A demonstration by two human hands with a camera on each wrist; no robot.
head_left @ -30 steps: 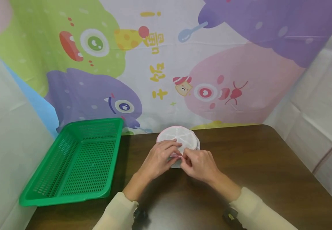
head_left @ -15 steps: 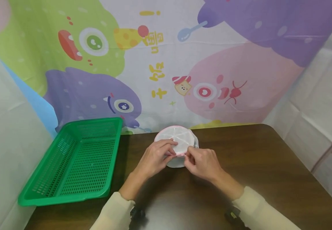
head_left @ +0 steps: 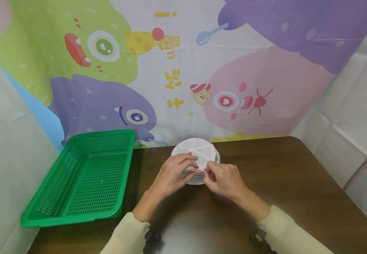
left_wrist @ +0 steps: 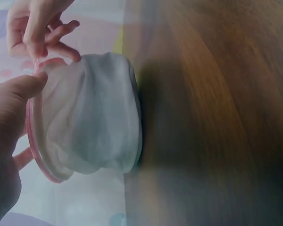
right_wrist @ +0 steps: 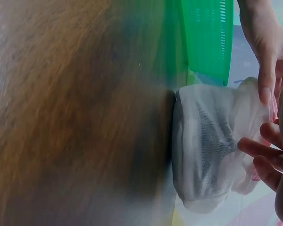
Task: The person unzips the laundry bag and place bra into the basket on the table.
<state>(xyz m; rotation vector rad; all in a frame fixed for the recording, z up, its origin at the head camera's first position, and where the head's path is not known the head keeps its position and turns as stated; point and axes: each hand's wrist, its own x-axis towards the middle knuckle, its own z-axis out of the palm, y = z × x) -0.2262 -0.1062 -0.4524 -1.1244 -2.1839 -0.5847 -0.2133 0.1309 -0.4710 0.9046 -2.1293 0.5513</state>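
A round white mesh laundry bag (head_left: 199,150) with a pink zipper round its top stands upright on the table. My left hand (head_left: 174,173) holds the near left of the rim, thumb below and fingers spread over the lid. Just right of it, my right hand (head_left: 224,179) pinches the pink zipper pull (left_wrist: 37,63) at the rim. The soft side wall (left_wrist: 101,113) looks creased in the left wrist view. In the right wrist view, fingertips (right_wrist: 247,145) of my right hand lie against the mesh. What the bag contains, if anything, cannot be made out.
A green perforated basket (head_left: 97,180) stands on the left of the dark wooden table (head_left: 285,190). Behind the table hangs a cartoon-printed cloth (head_left: 186,70), with pale cloth walls at both sides.
My right hand has shifted slightly right along the rim, away from the left hand, so the gap between them has widened. The bag stays in about the same place.
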